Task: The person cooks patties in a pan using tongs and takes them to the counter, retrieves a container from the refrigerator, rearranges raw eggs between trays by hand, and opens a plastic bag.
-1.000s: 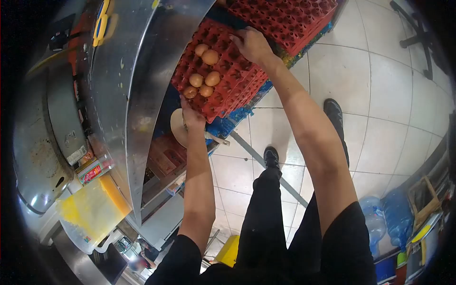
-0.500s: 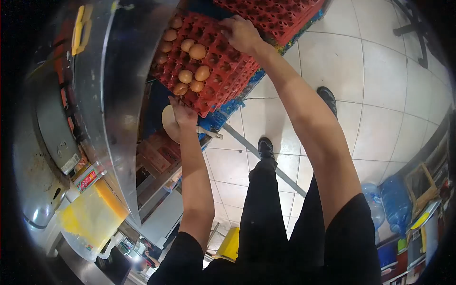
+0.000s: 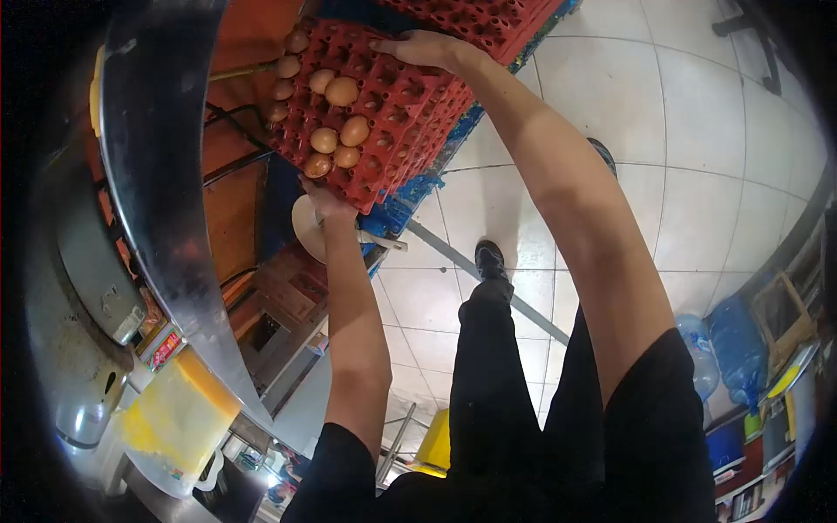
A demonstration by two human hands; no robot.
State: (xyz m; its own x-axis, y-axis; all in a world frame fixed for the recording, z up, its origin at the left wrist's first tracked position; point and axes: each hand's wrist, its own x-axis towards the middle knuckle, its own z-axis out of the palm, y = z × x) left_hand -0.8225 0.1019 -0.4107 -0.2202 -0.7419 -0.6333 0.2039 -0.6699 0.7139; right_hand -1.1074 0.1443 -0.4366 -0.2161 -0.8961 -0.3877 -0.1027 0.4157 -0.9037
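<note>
A stack of red egg trays (image 3: 384,131) stands at the top centre, slightly tilted in my view. Several brown eggs (image 3: 341,91) sit in the cups of the uppermost tray, mostly towards its left side. My left hand (image 3: 330,202) grips the stack at its near corner, with its fingers partly hidden at the edge. At the far right edge, my right hand (image 3: 427,50) is closed over the rim, its fingertips on the upper tray. A round pale pan-like thing with a handle (image 3: 309,228) lies beside my left wrist.
Another stack of red egg trays (image 3: 497,26) is behind. Both stacks rest on a worn blue surface (image 3: 403,212). A metal counter edge (image 3: 161,192) runs along the left. Tiled floor (image 3: 602,78) spreads to the right, with large plastic bottles (image 3: 737,349) at the lower right.
The held tray stack, eggs and both hands appear shifted slightly left in view. More of the orange space under the counter shows. Both hands keep their grip.
</note>
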